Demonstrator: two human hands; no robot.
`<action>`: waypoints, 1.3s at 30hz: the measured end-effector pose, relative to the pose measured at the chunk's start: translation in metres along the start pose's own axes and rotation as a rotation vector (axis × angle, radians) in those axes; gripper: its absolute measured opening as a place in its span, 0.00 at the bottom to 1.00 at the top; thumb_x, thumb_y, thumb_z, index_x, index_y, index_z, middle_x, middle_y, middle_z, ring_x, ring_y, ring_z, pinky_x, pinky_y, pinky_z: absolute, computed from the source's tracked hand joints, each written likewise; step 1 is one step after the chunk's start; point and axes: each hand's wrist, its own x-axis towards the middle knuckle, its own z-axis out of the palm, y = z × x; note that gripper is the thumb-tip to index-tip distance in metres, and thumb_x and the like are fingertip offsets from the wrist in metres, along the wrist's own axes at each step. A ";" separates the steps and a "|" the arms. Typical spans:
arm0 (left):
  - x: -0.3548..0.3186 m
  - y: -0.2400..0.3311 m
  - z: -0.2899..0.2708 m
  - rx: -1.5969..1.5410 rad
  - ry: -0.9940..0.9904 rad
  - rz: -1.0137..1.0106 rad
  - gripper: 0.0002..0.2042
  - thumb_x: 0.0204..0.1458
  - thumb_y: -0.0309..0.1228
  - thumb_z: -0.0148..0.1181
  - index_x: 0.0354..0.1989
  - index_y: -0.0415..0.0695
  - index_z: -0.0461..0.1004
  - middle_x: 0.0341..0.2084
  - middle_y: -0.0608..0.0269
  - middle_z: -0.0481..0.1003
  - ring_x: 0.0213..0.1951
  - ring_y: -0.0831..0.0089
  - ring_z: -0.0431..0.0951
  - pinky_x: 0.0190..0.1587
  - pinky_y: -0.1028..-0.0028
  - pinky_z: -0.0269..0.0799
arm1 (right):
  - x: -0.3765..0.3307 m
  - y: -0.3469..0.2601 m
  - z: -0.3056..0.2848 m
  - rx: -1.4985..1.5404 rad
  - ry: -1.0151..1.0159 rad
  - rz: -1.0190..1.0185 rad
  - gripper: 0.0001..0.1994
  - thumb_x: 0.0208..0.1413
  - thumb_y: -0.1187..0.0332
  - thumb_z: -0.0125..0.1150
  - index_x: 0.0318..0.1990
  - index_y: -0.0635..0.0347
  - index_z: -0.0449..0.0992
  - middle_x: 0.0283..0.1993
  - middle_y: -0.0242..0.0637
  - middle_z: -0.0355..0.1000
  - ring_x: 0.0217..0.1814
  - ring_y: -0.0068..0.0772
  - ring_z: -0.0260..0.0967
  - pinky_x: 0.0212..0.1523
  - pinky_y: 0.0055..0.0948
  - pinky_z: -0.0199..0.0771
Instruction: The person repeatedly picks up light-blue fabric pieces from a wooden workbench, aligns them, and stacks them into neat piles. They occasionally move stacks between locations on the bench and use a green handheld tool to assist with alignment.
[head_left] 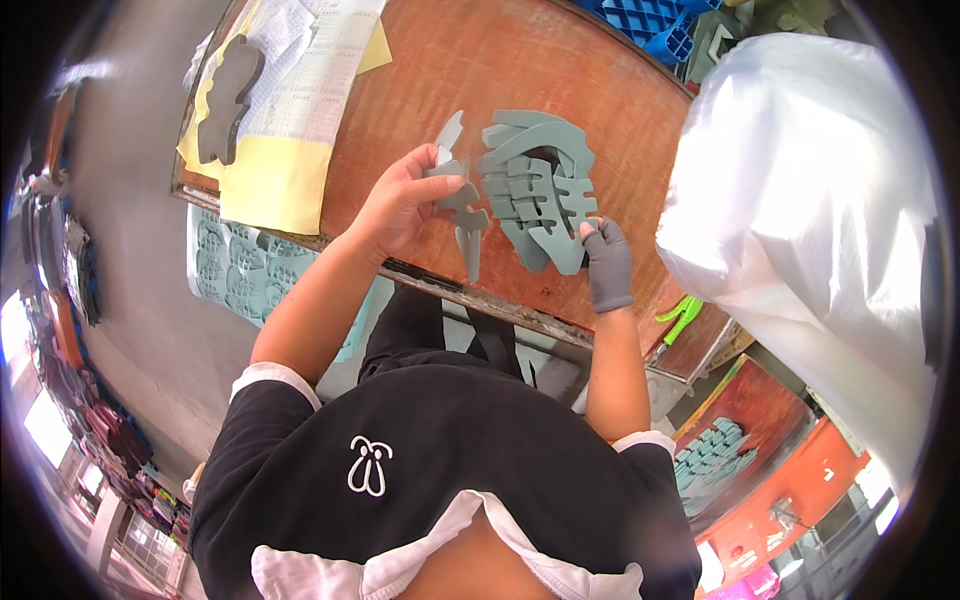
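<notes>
My left hand (400, 205) is bare and grips a thin grey-green foam strip piece (462, 205) that hangs over the edge of the brown wooden table (520, 70). My right hand (607, 262) wears a dark grey glove and pinches the lower right corner of a larger grey-green foam cut-out sheet (535, 185) with slotted openings, which lies on the table. The strip in my left hand sits just left of that sheet, touching or nearly touching it.
Yellow and white paper sheets (290, 110) with a dark grey foam shape (225, 100) lie at the table's left. A big translucent plastic bag (810, 210) bulges at right. Pale foam sheets (235, 265) lie below the table; a blue crate (650, 20) sits beyond it.
</notes>
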 end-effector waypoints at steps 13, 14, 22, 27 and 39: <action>0.001 -0.007 0.029 0.276 0.028 -0.015 0.07 0.54 0.29 0.57 0.38 0.44 0.67 0.34 0.63 0.74 0.36 0.72 0.77 0.37 0.70 0.75 | -0.033 -0.044 0.046 -0.329 0.161 -0.052 0.13 0.55 0.65 0.61 0.43 0.64 0.71 0.28 0.28 0.66 0.30 0.18 0.62 0.32 0.22 0.65; 0.004 -0.012 0.037 0.318 0.011 -0.001 0.09 0.54 0.30 0.57 0.40 0.42 0.68 0.35 0.62 0.74 0.36 0.73 0.76 0.37 0.71 0.75 | -0.039 -0.047 0.047 -0.228 0.182 -0.080 0.15 0.55 0.64 0.61 0.45 0.64 0.70 0.28 0.28 0.67 0.31 0.18 0.63 0.34 0.23 0.66; 0.055 -0.058 0.077 0.780 0.129 0.135 0.20 0.51 0.33 0.59 0.51 0.37 0.67 0.47 0.50 0.70 0.49 0.62 0.71 0.52 0.65 0.67 | -0.041 -0.042 0.052 -0.009 0.005 0.124 0.11 0.57 0.66 0.59 0.42 0.63 0.71 0.29 0.29 0.70 0.28 0.18 0.66 0.28 0.21 0.66; 0.055 -0.052 0.030 1.318 0.302 0.572 0.24 0.47 0.32 0.62 0.54 0.41 0.67 0.50 0.51 0.67 0.50 0.55 0.70 0.51 0.61 0.67 | -0.034 -0.032 0.050 0.079 0.016 0.218 0.09 0.56 0.65 0.58 0.38 0.62 0.71 0.28 0.30 0.71 0.24 0.17 0.63 0.24 0.20 0.64; 0.076 -0.020 0.020 1.672 0.315 0.664 0.16 0.47 0.31 0.62 0.46 0.44 0.72 0.39 0.59 0.75 0.43 0.57 0.74 0.44 0.62 0.69 | -0.045 -0.041 0.055 0.063 0.014 0.203 0.12 0.60 0.60 0.55 0.30 0.59 0.70 0.23 0.29 0.68 0.19 0.19 0.64 0.20 0.21 0.66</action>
